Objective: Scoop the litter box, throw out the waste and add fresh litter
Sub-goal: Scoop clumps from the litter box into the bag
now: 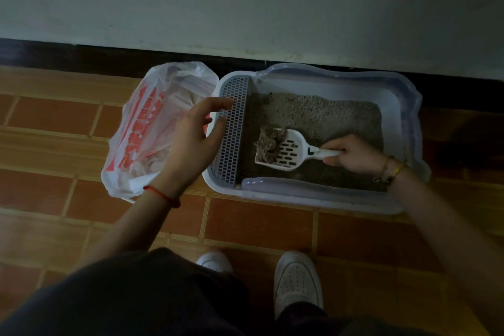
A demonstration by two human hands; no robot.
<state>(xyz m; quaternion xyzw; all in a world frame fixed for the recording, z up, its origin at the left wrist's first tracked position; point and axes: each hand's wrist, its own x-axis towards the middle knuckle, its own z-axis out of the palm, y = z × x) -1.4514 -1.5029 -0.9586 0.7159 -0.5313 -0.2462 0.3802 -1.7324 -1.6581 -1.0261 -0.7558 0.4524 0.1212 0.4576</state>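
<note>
The right hand (356, 155) is gripping the scoop (289, 151), carrying 1 clump (270, 140) over the litter box (395, 106); the left hand (195, 135) is hovering open beside the plastic bag (141, 128).

1. Your left hand (195, 135): raised, palm turned inward, fingers (218, 103) spread and loosely curved, gripping nothing.
2. Your left wrist: a red cord bracelet (163, 195) circles it; the forearm runs bare from lower left up toward the hand.
3. Your right hand (354, 154): knuckles up, fingers curled closed around a white handle, thumb pressed along its near side.
4. Your right wrist: thin bracelets (392, 170), one yellow; the forearm comes in from the lower right, bare.
5. Your legs: bent in dark trousers, both feet in white shoes (297, 281) pointing forward.
</note>
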